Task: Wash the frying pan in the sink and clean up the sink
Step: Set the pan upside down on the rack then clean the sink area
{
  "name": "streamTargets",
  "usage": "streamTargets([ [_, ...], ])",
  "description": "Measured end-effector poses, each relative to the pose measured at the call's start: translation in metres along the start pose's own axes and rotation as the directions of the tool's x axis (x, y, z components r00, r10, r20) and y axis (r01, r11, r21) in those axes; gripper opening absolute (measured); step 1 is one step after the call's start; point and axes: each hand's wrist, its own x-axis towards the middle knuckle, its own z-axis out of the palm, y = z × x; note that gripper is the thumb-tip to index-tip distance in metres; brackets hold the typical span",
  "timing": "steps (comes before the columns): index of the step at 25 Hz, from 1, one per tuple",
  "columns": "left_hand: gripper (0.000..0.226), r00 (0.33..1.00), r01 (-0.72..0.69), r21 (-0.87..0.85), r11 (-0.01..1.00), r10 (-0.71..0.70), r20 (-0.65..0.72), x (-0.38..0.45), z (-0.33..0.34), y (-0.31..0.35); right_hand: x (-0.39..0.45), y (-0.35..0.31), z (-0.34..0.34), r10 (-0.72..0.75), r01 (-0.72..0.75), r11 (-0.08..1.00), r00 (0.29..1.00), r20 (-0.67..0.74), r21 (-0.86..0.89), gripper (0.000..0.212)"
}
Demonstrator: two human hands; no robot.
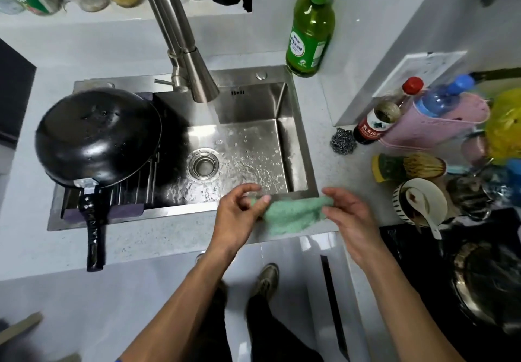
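Both hands work one green cloth [293, 215] at the near rim of the sink [306, 147]. Left hand [239, 217] pinches the cloth's left end between thumb and curled fingers; right hand [348, 215] grips the right end, fingers curled over it. Hands held apart, cloth stretched between them, drooping onto the counter edge [169, 237].

Sink basin wet, water beaded across the floor around the drain [203, 165]. Faucet [194, 76] spout hangs over the back of the basin; a faint stream seems to fall from it, blurred.

Frying pan [97, 136] sits upside down on a rack [135, 189] at the left end of the sink, black underside wet with droplets, handle pointing toward the person and jutting past the counter edge.

Right of the sink: steel scourer [342, 140] just beside the rim, a bowl [420, 202] with a white spoon [424, 206] in it, a dark sauce bottle [377, 120] with a red cap leaning against a pink holder [428, 124].

Far back: green dish-soap bottle [310, 31] upright at the sink's rear right corner.
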Motion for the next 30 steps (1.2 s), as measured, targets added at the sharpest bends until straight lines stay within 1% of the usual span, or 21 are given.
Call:
streamTargets([
  [2,0.019,0.992,0.069,0.058,0.996,-0.075,0.102,-0.009,0.009,-0.008,-0.007,-0.009,-0.005,-0.009,0.003,0.973,1.0,-0.024,-0.23,0.044],
  [3,0.019,0.988,0.103,0.094,0.99,-0.113,0.108,-0.015,0.016,-0.012,-0.009,-0.015,-0.01,-0.045,0.022,0.951,0.997,-0.066,-0.307,0.042],
  [4,0.026,0.986,0.123,0.122,0.985,-0.135,0.099,-0.021,0.023,-0.016,-0.011,-0.023,-0.012,-0.09,0.046,0.934,0.99,-0.108,-0.355,0.04],
  [6,0.039,0.972,0.188,0.092,0.978,-0.199,0.122,-0.03,0.037,-0.023,-0.004,-0.039,-0.01,-0.203,0.116,0.896,0.965,-0.164,-0.43,0.034],
  [7,0.037,0.959,0.242,0.034,0.97,-0.245,0.14,-0.031,0.043,-0.024,0.006,-0.043,-0.005,-0.263,0.153,0.856,0.951,-0.161,-0.494,0.031],
  [8,0.031,0.941,0.306,-0.023,0.952,-0.298,0.157,-0.03,0.046,-0.026,0.019,-0.041,0.003,-0.327,0.177,0.775,0.934,-0.144,-0.606,0.03],
  [10,0.017,0.912,0.403,-0.085,0.911,-0.393,0.119,-0.023,0.044,-0.035,0.044,-0.012,0.019,-0.425,0.161,0.497,0.902,-0.078,-0.853,0.039],
  [11,0.015,0.904,0.426,-0.099,0.899,-0.421,0.071,-0.02,0.039,-0.045,0.05,0.014,0.027,-0.393,0.127,0.407,0.918,-0.048,-0.904,0.045],
  [13,0.016,0.898,0.437,-0.08,0.896,-0.439,-0.009,-0.018,0.022,-0.061,0.044,0.072,0.045,-0.204,0.061,0.369,0.979,-0.016,-0.927,0.054],
  [14,0.016,0.901,0.43,-0.048,0.902,-0.432,-0.042,-0.02,0.009,-0.068,0.036,0.1,0.058,-0.148,0.05,0.344,0.989,-0.001,-0.938,0.06],
  [16,0.018,0.91,0.405,-0.007,0.914,-0.404,-0.099,-0.025,-0.018,-0.076,0.028,0.133,0.078,-0.129,0.008,0.311,0.991,-0.034,-0.95,0.07],
  [17,0.016,0.911,0.395,-0.004,0.919,-0.392,-0.131,-0.027,-0.032,-0.08,0.032,0.136,0.083,-0.111,0.008,0.318,0.993,-0.029,-0.948,0.073],
  [18,0.014,0.905,0.391,-0.029,0.92,-0.39,-0.168,-0.033,-0.045,-0.079,0.036,0.134,0.083,-0.093,0.039,0.286,0.996,0.013,-0.957,0.076],
  [20,0.01,0.885,0.387,-0.051,0.921,-0.386,-0.26,-0.039,-0.071,-0.071,0.044,0.134,0.06,-0.142,0.158,0.152,0.98,0.137,-0.976,0.077],
  [21,0.008,0.874,0.376,-0.043,0.926,-0.37,-0.314,-0.04,-0.087,-0.071,0.049,0.133,0.045,-0.187,0.181,0.071,0.968,0.165,-0.981,0.076],
  [23,0.005,0.85,0.335,-0.027,0.942,-0.315,-0.422,-0.038,-0.119,-0.071,0.057,0.125,0.025,-0.24,0.108,-0.025,0.965,0.111,-0.994,0.075],
  [25,0.013,0.778,0.339,0.06,0.939,-0.244,-0.579,-0.034,-0.161,-0.085,0.053,0.124,0.041,-0.283,0.018,-0.041,0.959,0.029,-0.999,0.074],
  [26,0.022,0.734,0.372,0.162,0.914,-0.183,-0.654,-0.032,-0.183,-0.094,0.047,0.13,0.064,-0.29,0.02,-0.039,0.957,0.03,-0.999,0.072],
  [27,0.029,0.713,0.416,0.296,0.86,-0.107,-0.693,-0.029,-0.203,-0.102,0.041,0.138,0.091,-0.274,0.063,-0.035,0.959,0.071,-0.997,0.072],
  [28,0.033,0.713,0.454,0.414,0.789,-0.044,-0.699,-0.027,-0.219,-0.11,0.035,0.144,0.12,-0.251,0.143,-0.024,0.957,0.144,-0.989,0.071],
  [30,0.044,0.745,0.505,0.53,0.681,-0.034,-0.667,-0.023,-0.255,-0.125,0.015,0.172,0.209,-0.259,0.283,0.025,0.928,0.267,-0.959,0.071],
])
